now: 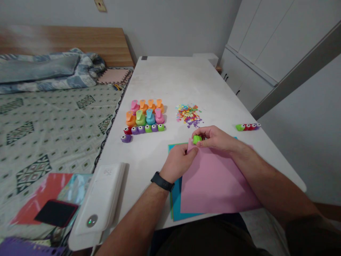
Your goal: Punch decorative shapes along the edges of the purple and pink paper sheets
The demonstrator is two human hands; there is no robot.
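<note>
Far left, at 9 o'clock, lies a bed with a rumpled quilt at its head. At 8 o'clock, a black phone rests on a red sheet on the bed, and a white power bank sits on the edge of the worktop.

Moving right, at 11 o'clock, you have eight large craft punches in two rows of four, with seven small craft punches beside them: six in a row, one just below. Your left hand, with one black wristband, pinches the corner of the pink paper, which lies over one teal sheet.

At 12 o'clock, one loose pile of multicoloured paper cut-outs sits beyond your hands. Your hands are together, almost touching at the corner of the paper. Your right hand grips the green craft punch, which is clamped on that corner between your two hands.

At 2 o'clock, a further line of small craft punches lies well apart; there are about five, though the exact count is hard to tell. Beyond them, at 1 o'clock, stand white cabinets.
</note>
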